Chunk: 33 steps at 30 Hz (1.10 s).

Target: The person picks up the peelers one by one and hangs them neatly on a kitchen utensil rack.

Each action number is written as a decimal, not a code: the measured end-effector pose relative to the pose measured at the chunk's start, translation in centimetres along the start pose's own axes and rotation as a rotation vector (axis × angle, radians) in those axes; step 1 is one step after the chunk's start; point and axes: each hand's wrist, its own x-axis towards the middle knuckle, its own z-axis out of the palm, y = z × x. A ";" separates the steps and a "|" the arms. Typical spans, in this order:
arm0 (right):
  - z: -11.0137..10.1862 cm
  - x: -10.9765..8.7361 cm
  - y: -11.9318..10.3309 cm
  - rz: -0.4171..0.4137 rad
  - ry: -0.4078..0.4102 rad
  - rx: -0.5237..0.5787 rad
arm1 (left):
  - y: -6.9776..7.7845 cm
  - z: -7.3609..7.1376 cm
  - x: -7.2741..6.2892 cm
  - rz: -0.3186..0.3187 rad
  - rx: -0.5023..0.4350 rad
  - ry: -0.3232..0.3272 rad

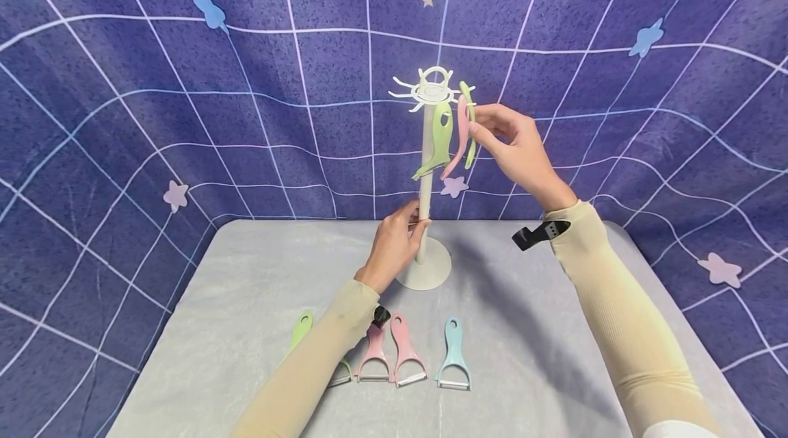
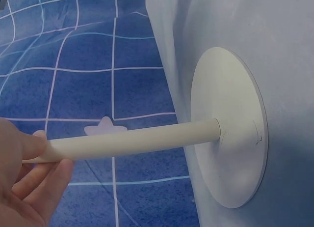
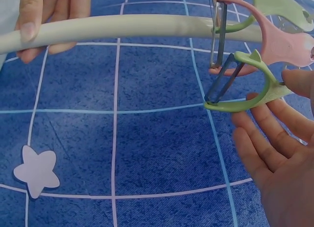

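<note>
A cream stand [image 1: 426,185] with a ring of hooks at its top rises from a round base [image 1: 436,272]. My left hand [image 1: 394,241] holds its pole low down, thumb and fingers around it. Up at the hooks, my right hand [image 1: 516,150] pinches a green peeler [image 3: 270,92] by its handle between thumb and fingers. The handle's top is at a hook tip on the right; whether the hook passes through its hole I cannot tell. Beside it hang a pink peeler [image 1: 462,126] and another green peeler [image 1: 442,133], blades downward.
On the grey tabletop [image 1: 523,369] in front lie a blue peeler [image 1: 453,342], two pink peelers [image 1: 401,335] and a green peeler [image 1: 301,328], which my left forearm partly covers. A purple-blue patterned cloth [image 1: 308,116] hangs behind the table and along its sides.
</note>
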 end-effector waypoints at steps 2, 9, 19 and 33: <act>0.1 -0.1 0.0 0.003 -0.004 -0.001 | 0.0 -0.1 -0.1 -0.001 -0.004 -0.001; 0.0 -0.2 0.1 0.012 0.000 0.017 | 0.0 0.0 0.0 -0.006 -0.011 -0.008; 0.1 -0.3 0.1 0.018 0.010 0.011 | -0.1 0.0 -0.1 -0.005 -0.011 -0.006; -0.4 -2.1 0.6 0.012 0.017 -0.030 | 0.0 0.0 0.0 0.000 -0.005 -0.010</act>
